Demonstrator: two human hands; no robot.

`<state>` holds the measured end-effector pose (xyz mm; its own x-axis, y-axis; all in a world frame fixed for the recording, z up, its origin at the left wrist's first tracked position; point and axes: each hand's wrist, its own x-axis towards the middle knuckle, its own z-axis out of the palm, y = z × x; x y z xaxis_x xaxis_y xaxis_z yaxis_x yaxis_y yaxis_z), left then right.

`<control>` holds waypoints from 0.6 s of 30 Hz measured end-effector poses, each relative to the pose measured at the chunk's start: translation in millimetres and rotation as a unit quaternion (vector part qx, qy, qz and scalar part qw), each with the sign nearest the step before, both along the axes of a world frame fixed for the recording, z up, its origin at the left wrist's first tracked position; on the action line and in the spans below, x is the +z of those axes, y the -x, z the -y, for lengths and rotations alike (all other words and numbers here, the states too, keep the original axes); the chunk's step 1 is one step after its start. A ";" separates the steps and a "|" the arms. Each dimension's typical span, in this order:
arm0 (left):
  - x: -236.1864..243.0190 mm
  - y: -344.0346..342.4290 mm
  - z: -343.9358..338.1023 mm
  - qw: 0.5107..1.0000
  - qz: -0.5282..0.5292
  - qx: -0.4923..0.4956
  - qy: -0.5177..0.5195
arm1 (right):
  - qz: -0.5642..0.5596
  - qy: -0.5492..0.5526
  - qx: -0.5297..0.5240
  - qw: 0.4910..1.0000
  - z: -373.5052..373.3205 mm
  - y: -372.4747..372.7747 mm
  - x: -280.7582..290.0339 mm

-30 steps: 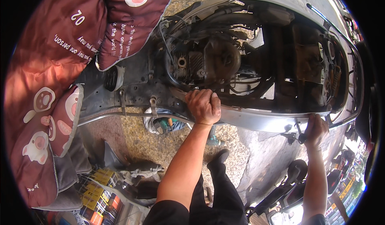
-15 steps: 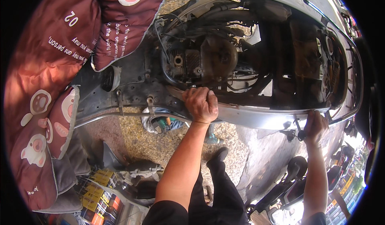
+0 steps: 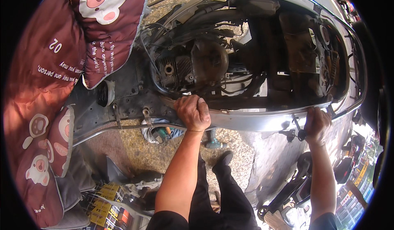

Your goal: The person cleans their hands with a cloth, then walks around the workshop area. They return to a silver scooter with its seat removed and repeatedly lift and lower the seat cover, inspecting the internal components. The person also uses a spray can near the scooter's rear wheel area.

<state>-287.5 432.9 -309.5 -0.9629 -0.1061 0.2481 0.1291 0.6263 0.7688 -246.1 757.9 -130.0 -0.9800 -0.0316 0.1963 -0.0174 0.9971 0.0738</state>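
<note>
Gripping the silver panel (image 3: 251, 122) with left hand (image 3: 193, 112) toward nine o'clock, right hand (image 3: 318, 124) toward three, probably spaced wide for balanced support.

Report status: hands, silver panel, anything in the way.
Left hand curled over silver panel, left end; right hand on right end. Panel flanks engine. Maroon quilt leftward, clear of hands.

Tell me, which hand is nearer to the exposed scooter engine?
Left. The left hand grips the silver body panel just below the engine in view; the right hand grips that panel much farther right.
</note>
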 end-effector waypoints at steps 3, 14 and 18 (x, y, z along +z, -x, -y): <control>0.9 0.1 -0.7 1.000 0.002 0.000 0.002 | -0.004 -0.001 0.003 1.000 2.3 1.3 1.9; 2.6 1.8 -2.6 1.000 0.006 0.002 0.001 | 0.019 0.002 0.022 1.000 8.0 6.4 11.8; 3.4 2.2 -2.1 1.000 0.010 -0.007 -0.008 | 0.019 0.019 0.021 0.999 8.0 6.3 12.0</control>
